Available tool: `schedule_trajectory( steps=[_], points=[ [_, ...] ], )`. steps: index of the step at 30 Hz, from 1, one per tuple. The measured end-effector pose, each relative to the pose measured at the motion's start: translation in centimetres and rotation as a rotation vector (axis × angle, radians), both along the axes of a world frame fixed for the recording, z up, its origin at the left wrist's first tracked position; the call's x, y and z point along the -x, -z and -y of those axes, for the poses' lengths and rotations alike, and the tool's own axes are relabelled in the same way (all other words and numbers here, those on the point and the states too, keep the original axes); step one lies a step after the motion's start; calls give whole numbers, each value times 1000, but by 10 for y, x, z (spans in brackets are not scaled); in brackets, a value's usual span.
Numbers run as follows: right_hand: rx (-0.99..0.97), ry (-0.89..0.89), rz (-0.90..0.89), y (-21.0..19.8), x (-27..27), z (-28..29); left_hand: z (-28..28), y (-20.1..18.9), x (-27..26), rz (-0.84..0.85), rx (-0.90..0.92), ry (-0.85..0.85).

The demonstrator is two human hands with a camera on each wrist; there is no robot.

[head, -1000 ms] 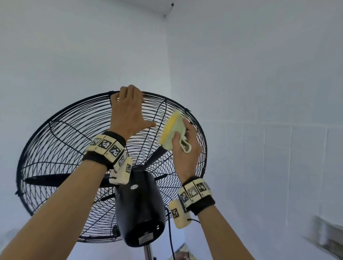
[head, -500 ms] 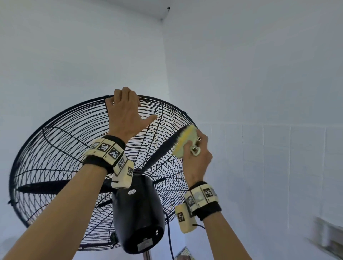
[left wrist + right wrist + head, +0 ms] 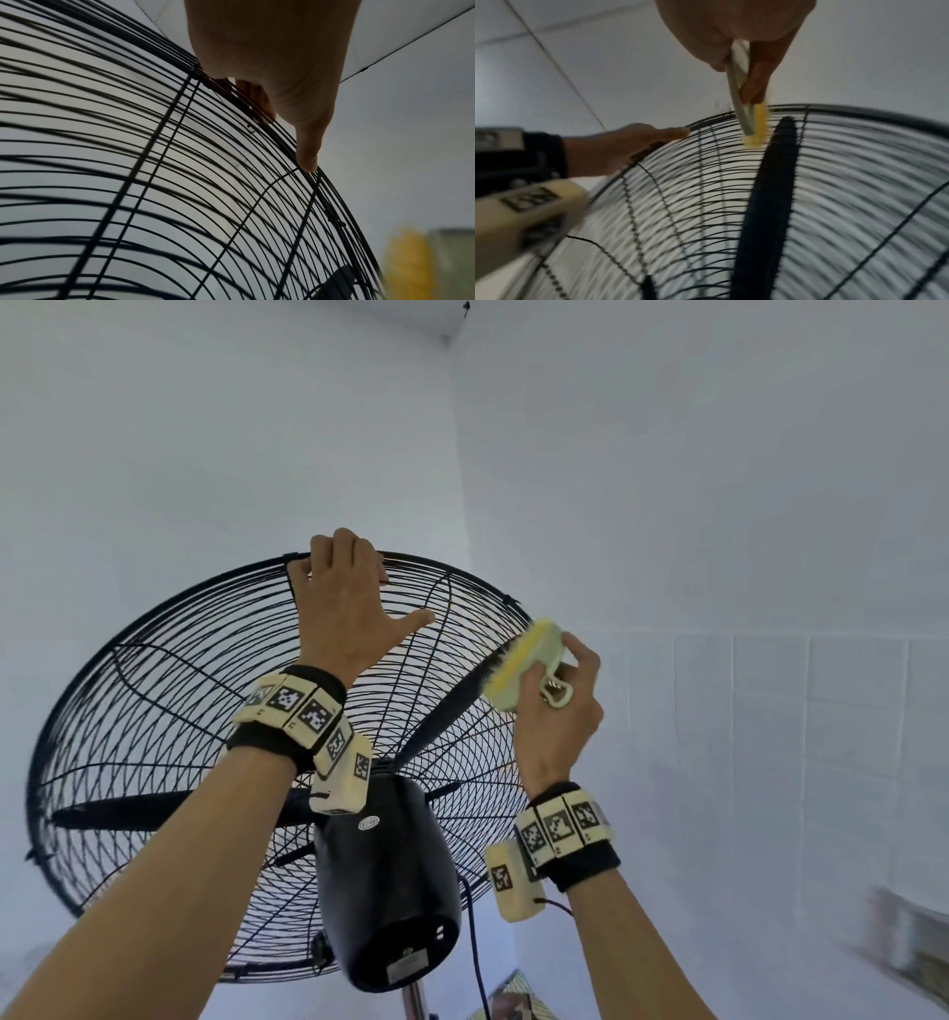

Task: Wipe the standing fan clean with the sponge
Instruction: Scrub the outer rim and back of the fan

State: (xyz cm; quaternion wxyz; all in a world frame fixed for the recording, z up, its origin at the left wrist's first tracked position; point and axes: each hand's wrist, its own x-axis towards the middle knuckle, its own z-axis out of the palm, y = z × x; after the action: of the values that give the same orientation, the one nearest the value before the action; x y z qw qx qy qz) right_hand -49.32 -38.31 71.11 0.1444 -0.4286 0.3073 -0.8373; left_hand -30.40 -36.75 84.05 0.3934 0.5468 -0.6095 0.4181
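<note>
A black standing fan (image 3: pixel 154 711) with a wire cage (image 3: pixel 180 182) and a black motor housing (image 3: pixel 385 880) fills the lower left of the head view, seen from behind. My left hand (image 3: pixel 349 608) grips the top of the cage rim, fingers curled over it, thumb (image 3: pixel 308 154) stretched along the wires. My right hand (image 3: pixel 560 706) holds a yellow and pale green sponge (image 3: pixel 524 665) with a loop handle, pressed against the cage's upper right edge. In the right wrist view the sponge (image 3: pixel 754 125) lies on the wires beside a black blade (image 3: pixel 770 182).
White walls meet in a corner behind the fan; the right wall (image 3: pixel 770 762) is tiled lower down. The fan's metal pole (image 3: pixel 413 999) and a dark cord (image 3: pixel 475 942) hang below the motor. A blurred object (image 3: pixel 909 947) sits at the far right edge.
My right hand has carried the sponge from the inner upper cage outward to the right rim. The left hand has kept its grip on the top of the cage.
</note>
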Motion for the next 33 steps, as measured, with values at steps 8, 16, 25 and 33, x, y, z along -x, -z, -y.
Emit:
schedule_trajectory(
  steps=[8,16,25,33],
  points=[
    [157,-32,-305,-39,-17,-12,2,0,0,-14,2,5],
    [-162,310,-330,-40,14,9,-2,1,8,1,5,-9],
    [-77,211,-281,-63,10,6,-4,0,-1,-8,13,-18],
    [151,119,-606,-75,-23,-4,1,2,4,-3,21,-25]
  ],
)
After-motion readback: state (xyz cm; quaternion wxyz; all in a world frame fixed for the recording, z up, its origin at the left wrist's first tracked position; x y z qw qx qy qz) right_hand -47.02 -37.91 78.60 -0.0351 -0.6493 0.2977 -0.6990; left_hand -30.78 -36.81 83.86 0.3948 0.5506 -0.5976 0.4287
